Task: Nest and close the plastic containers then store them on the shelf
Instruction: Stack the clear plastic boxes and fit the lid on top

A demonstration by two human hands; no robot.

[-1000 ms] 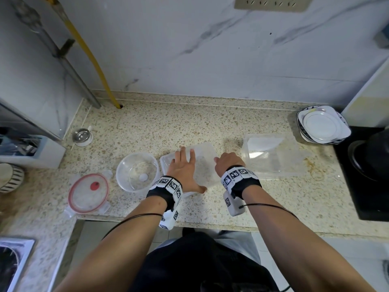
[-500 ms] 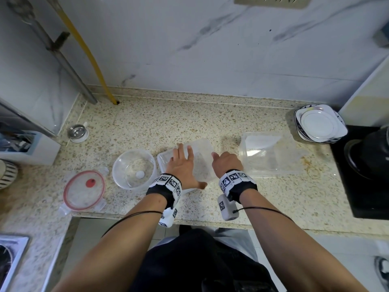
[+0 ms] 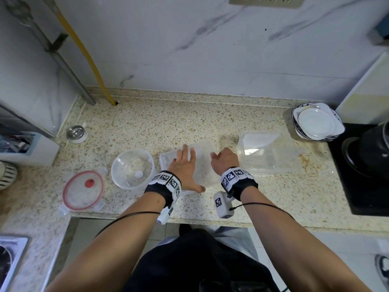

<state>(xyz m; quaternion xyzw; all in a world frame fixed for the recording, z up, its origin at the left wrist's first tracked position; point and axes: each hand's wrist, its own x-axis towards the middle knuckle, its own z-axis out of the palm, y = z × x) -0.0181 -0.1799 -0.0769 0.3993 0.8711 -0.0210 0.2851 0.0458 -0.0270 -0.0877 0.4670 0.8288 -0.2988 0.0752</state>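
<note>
A small clear square container (image 3: 203,151) with its lid on sits mid-counter. My left hand (image 3: 184,168) lies flat on its lid, fingers spread. My right hand (image 3: 224,160) curls over the container's right edge, fingers hidden. To the right stands a larger clear square container (image 3: 267,153), open, with its clear lid (image 3: 292,152) beside it. At left stands a clear round bowl (image 3: 132,168), and further left lies a round lid with a red rim (image 3: 83,190).
Stacked white plates (image 3: 317,122) sit at back right beside a black pot on a dark hob (image 3: 370,152). A small metal cup (image 3: 76,133) stands at back left by a pale bin (image 3: 25,147). Yellow and grey pipes run down the wall.
The view shifted slightly. Both hands stay pressed on the small square container; nothing else has visibly moved.
</note>
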